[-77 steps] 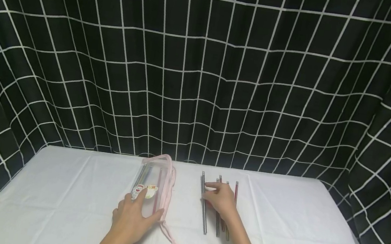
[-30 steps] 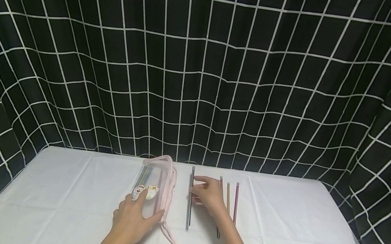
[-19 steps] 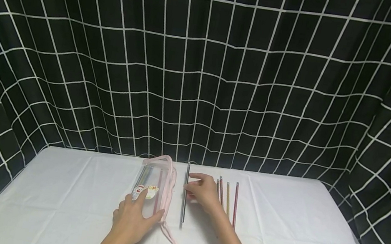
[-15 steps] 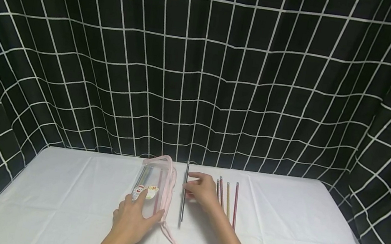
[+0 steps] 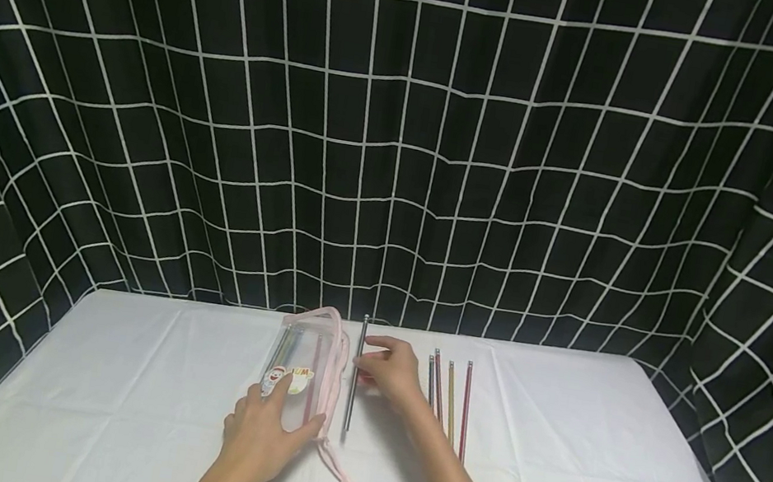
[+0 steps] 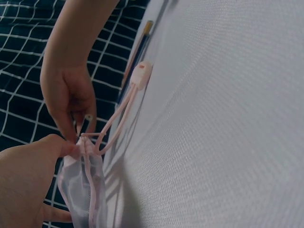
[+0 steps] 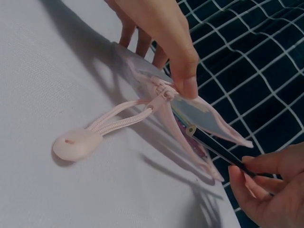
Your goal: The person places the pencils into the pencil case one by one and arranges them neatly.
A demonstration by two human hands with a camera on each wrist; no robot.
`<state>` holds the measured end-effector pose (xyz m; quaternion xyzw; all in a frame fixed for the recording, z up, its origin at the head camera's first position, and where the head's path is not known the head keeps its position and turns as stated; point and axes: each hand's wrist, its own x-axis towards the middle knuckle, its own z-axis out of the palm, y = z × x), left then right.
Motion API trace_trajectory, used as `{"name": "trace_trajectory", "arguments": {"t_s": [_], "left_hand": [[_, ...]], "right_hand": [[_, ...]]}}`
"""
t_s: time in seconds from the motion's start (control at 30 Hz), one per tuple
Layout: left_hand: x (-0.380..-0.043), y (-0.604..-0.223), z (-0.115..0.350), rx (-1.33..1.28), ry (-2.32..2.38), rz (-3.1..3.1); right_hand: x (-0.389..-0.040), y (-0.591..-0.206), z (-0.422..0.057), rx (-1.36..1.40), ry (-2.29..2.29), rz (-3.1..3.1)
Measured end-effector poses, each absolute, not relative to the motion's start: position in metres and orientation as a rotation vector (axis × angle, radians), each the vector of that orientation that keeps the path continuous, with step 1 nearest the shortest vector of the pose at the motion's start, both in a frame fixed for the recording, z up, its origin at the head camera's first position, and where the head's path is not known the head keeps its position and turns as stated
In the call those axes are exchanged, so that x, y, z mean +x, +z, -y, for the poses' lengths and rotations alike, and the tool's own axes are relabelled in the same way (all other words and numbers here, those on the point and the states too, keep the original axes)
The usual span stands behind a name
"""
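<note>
Here on the white-draped counter (image 5: 108,399), a clear pink-edged pouch (image 5: 307,348), the left hand (image 5: 262,435) with its grip holding it between thumb and fingers, the right hand (image 5: 393,371) with its grip pinching a dark pencil (image 5: 352,398) at the pouch's parted mouth, four pencils (image 5: 451,401) lying farther right

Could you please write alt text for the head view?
A person's right hand holds a dark pencil beside a clear, pink-trimmed pouch, which the left hand grips. Four more pencils lie to the right on a white cloth.
</note>
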<state>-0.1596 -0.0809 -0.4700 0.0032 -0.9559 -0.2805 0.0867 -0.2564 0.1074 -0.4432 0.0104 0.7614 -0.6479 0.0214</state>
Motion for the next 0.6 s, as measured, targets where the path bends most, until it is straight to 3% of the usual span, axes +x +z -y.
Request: {"name": "trace_trajectory", "arguments": {"t_s": [0.6], "left_hand": [[-0.16, -0.47, 0.082, 0.007, -0.837, 2.842]], "right_hand": [[-0.261, -0.448, -0.088, 0.065, -2.056, -2.322]]}}
